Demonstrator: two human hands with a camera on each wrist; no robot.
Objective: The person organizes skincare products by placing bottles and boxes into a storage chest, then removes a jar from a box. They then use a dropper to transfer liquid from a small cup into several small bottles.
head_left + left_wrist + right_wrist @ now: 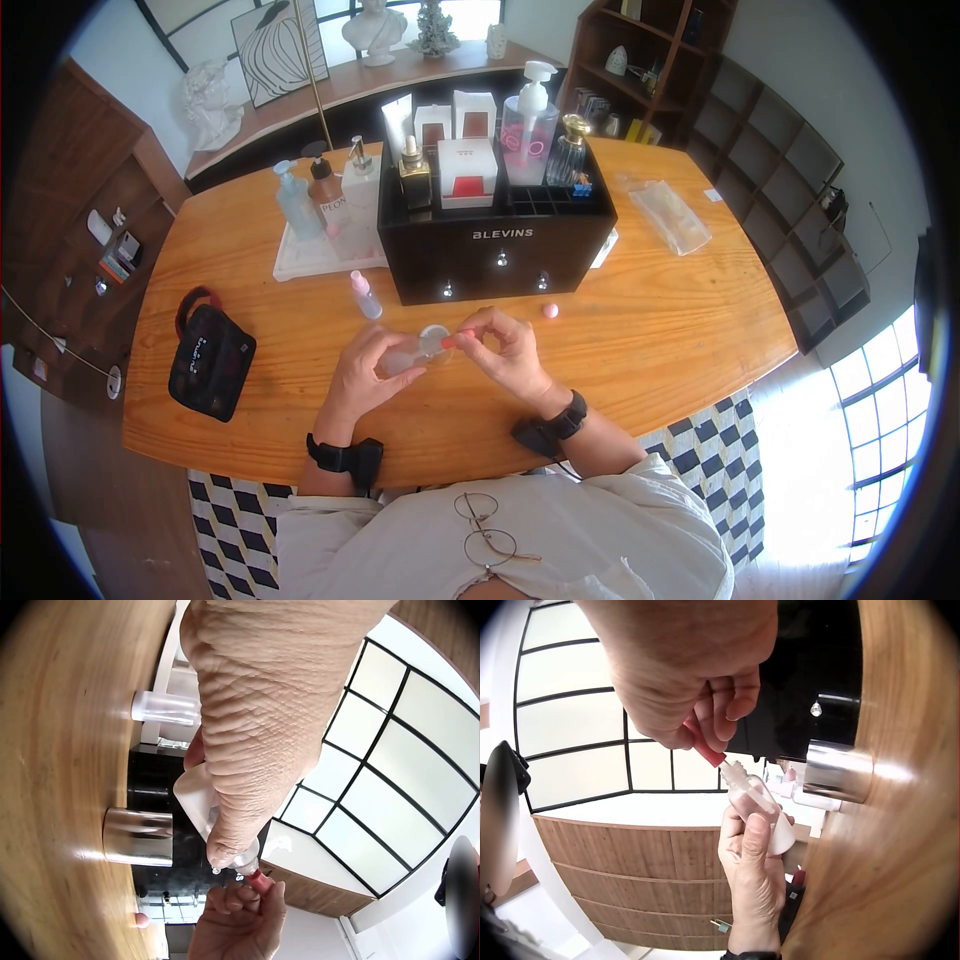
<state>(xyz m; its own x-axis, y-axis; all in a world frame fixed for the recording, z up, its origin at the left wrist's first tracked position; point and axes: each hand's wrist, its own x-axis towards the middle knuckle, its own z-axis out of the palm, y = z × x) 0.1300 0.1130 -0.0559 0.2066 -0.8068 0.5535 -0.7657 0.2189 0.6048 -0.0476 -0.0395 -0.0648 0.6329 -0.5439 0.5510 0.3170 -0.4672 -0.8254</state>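
Note:
A small clear bottle with whitish contents (pixel 780 834) is held in the left hand (pixel 363 372), thumb along its side. The right hand (pixel 513 355) pinches a small red piece (pixel 709 748) between thumb and fingers, close at the bottle's narrow neck (pixel 736 774). In the left wrist view the red piece (pixel 260 881) meets the neck at a slant; whether it is seated there I cannot tell. A shiny silver cylinder (pixel 139 838) stands on the table just beyond the hands.
A black drawer box (pixel 500 260) bearing cosmetics stands beyond the hands. Near it are a pink-topped bottle (pixel 366 298) and a pink ball (pixel 551 311). A white tray (pixel 300 262) holds pump bottles. A black pouch (pixel 212 362) lies left, a clear packet (pixel 672 218) right.

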